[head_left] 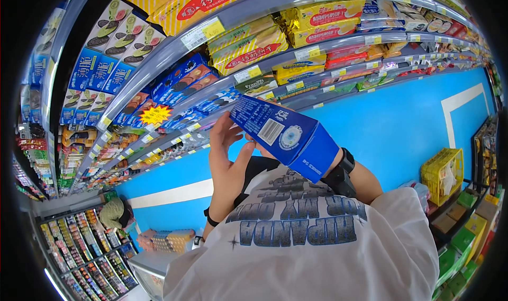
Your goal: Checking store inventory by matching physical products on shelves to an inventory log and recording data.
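1. Blue box (283, 137), long rectangular carton, held up in front of the chest near frame centre, tilted, one end at 10 o'clock and the other at 4 o'clock; back panel with barcode and small print faces the camera.
2. Left hand (226, 160) at 9 o'clock of the box, palm open toward it, fingers touching its near-left end and underside; fingers spread, not wrapped tight.
3. Right hand mostly hidden behind the box at its 4 o'clock end; clamped on the box from behind by the look of it, fingers not visible, so exact grip cannot be told.
4. Black wrist strap (341, 171) on the right forearm, just at 4 o'clock of the box.
5. White printed shirt (301, 248) fills 6 o'clock.
6. Shelves (254, 63) with yellow and blue biscuit packs curve across 12 o'clock, well apart from the box.
7. Blue floor (402, 126) at 3 o'clock; yellow basket (442, 174) near 4 o'clock.
8. Another person's head (114, 212) at 8 o'clock, by low racks.
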### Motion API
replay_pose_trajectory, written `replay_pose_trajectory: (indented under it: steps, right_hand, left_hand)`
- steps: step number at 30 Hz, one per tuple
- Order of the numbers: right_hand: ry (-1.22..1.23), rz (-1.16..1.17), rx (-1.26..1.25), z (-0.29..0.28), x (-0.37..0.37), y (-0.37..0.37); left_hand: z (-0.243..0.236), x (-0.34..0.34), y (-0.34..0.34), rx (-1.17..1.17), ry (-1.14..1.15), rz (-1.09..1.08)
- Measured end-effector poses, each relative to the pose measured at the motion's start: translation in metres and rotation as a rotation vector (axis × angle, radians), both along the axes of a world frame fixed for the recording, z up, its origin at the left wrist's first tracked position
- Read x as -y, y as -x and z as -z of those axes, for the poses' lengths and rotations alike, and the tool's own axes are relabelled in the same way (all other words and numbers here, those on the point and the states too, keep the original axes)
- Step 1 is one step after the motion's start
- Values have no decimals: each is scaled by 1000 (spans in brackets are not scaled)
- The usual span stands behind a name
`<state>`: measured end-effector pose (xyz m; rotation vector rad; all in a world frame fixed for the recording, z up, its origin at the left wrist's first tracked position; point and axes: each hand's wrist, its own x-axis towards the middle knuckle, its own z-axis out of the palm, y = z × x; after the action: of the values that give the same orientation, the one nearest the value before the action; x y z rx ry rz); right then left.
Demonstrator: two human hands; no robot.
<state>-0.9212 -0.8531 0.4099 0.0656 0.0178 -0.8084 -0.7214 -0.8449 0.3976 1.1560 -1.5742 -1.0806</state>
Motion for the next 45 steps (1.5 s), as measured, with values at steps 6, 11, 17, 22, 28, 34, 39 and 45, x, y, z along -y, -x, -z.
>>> replay_pose_trajectory:
  steps: [6,11,17,22,28,34,39,45]
  right_hand:
    - [49,133,77,40,19,-14]
    - [-41,303,-214,37,6,-15]
    - [-22,330,-61,55,-21,-4]
    - [220,307,-3,63,-51,-6]
    - [-175,62,-126,42,-77,-19]
    - [8,-36,-296,83,-85,-15]
    - [3,-180,-346,89,-59,-3]
    - [135,-236,-390,116,-27,19]
  left_hand:
    - [-14,-4,14,39,-2,-33]
    - [-19,-6,39,-46,332,145]
    - [-29,-24,54,-192,431,31]
    - [-46,-47,42,-177,501,128]
    - [-40,-93,29,-227,442,21]
    - [-49,-107,25,21,516,22]
    - [-49,-102,38,3,527,-85]
    - [-46,-86,59,-19,514,-148]
